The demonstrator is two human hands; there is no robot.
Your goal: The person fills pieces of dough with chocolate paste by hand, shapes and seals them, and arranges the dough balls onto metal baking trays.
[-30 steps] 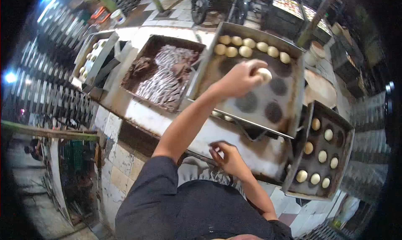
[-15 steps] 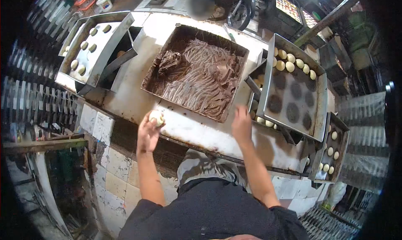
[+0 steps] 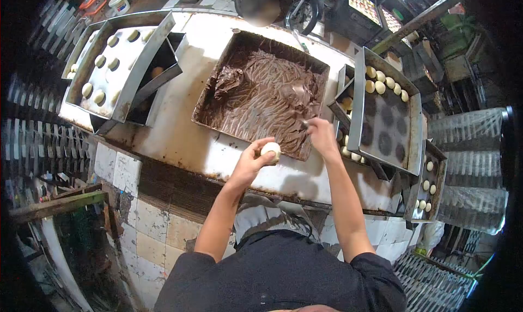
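My left hand [image 3: 251, 162] is closed around a pale round bun [image 3: 270, 152], held just in front of the near edge of the metal pan. Brown chocolate paste [image 3: 261, 102] fills the pan [image 3: 229, 132], its surface streaked with ridges and heaped at the left. Over the pan's right side, my right hand [image 3: 321, 135] is pinched on a small tool [image 3: 304, 124] with a dark tip. Its exact shape is too small to make out.
On the left, stacked trays [image 3: 131, 86] carry spaced buns. To the right, a tilted tray [image 3: 384, 121] has buns along its far side and dark round marks on its base. A lower tray [image 3: 430, 181] holds more buns. A motorbike [image 3: 303, 15] stands beyond the table.
My left hand has brought the bun rightward to the pan's near edge. My right hand has risen slightly over the paste, and a small tool now shows in its fingers.
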